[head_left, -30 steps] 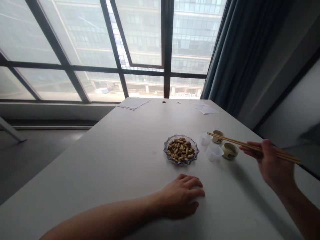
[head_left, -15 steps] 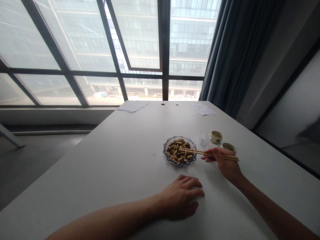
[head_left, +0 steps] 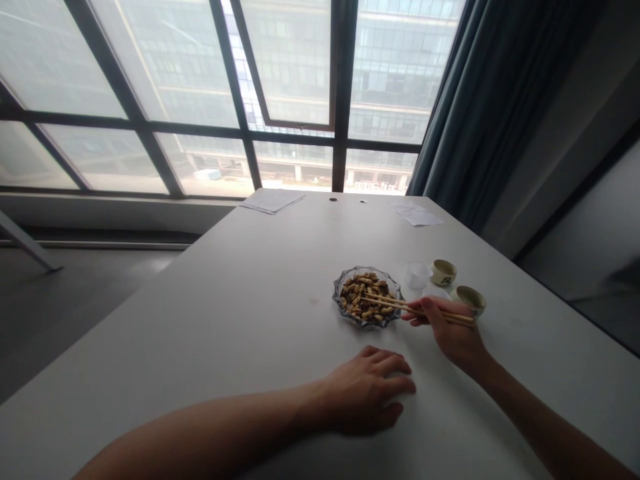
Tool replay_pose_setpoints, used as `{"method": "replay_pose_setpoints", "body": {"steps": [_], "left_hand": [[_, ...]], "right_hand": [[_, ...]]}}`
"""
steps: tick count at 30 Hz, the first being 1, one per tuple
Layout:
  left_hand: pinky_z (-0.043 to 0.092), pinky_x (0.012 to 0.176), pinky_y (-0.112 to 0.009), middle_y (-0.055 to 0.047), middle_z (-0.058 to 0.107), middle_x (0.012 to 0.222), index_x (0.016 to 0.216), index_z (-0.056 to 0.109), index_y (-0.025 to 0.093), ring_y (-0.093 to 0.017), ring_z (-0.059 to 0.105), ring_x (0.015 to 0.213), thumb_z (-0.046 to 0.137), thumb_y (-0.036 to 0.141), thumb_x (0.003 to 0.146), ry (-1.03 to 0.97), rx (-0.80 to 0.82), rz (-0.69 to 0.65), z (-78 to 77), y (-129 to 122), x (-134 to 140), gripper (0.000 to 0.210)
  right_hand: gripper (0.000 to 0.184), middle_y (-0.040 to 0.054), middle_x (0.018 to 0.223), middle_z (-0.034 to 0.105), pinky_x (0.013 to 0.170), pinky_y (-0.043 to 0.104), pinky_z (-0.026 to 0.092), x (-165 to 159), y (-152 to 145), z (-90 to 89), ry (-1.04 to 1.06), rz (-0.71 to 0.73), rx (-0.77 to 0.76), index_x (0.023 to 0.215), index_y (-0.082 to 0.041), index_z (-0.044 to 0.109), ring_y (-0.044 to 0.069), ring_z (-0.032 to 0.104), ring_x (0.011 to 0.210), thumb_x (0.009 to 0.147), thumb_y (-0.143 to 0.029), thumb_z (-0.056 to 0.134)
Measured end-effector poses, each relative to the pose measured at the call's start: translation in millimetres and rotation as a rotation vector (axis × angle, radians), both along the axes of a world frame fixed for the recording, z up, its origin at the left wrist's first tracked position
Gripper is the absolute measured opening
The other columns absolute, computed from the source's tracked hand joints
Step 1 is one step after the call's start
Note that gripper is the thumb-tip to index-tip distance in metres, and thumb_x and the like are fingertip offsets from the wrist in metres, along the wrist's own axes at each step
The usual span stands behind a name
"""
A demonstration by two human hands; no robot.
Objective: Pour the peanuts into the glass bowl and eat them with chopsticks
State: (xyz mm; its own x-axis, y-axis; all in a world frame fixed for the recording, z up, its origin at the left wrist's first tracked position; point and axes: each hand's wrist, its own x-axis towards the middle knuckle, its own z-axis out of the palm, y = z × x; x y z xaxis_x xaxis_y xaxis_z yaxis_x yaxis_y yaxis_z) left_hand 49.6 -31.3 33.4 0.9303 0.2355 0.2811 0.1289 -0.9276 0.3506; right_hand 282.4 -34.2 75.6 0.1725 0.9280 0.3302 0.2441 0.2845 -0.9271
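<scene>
Head view: right hand (head_left: 450, 333) has a pair of wooden chopsticks (head_left: 393, 305) gripped between thumb and fingers. Chopsticks' long axis runs nearly crosswise over the table (head_left: 250, 320), canted a bit. Tips point left and slightly away from the person; butt ends stick out past the right side of the hand. The two sticks sit close together, near parallel, narrow gap at the tips. Tips are over the peanuts (head_left: 357, 290) in the scalloped glass bowl (head_left: 344, 319), sticks crossing its right rim. Can't tell if a peanut is pinched.

Left hand (head_left: 367, 390): palm down on the table, nearer the person than the bowl, fingers loosely bent and a little spread, grasping nothing visible. Underside hidden. Forearm comes in from lower left.

Right of the bowl: clear plastic cup (head_left: 417, 276), with a second plastic container (head_left: 436, 293) mostly hidden behind the right hand. Beside them, two ceramic cups: far one (head_left: 444, 279) with a dark character on its side, near one (head_left: 470, 293) partly blocked by the right hand.

Far end of table: paper stack (head_left: 273, 201) at left, loose sheets (head_left: 419, 215) at right.
</scene>
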Motion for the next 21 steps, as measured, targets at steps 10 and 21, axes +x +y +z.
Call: {"method": "replay_pose_setpoints", "body": {"steps": [10,21], "left_hand": [[0.039,0.119,-0.041,-0.008,0.063,0.145,0.136,0.06,0.025,-0.028,0.059,0.135,0.066,0.033,0.102,0.003,0.017,0.011,-1.4,0,0,0.035],[0.039,0.119,-0.041,-0.008,0.062,0.145,0.136,0.059,0.026,-0.028,0.059,0.135,0.066,0.033,0.101,0.01,0.001,0.006,-1.0,0,0,0.037]], "right_hand": [[0.036,0.0096,0.087,0.083,0.065,0.035,0.067,-16,-5,9.7,-0.17,0.051,0.109,0.095,-0.02,0.084,0.024,0.079,0.071,0.104,-0.049,0.065],[0.031,0.0077,0.086,0.084,0.067,0.034,0.068,-2,-20,12.1,-0.157,-0.082,0.23,0.096,-0.022,0.085,0.023,0.081,0.07,0.105,-0.044,0.064]]}}
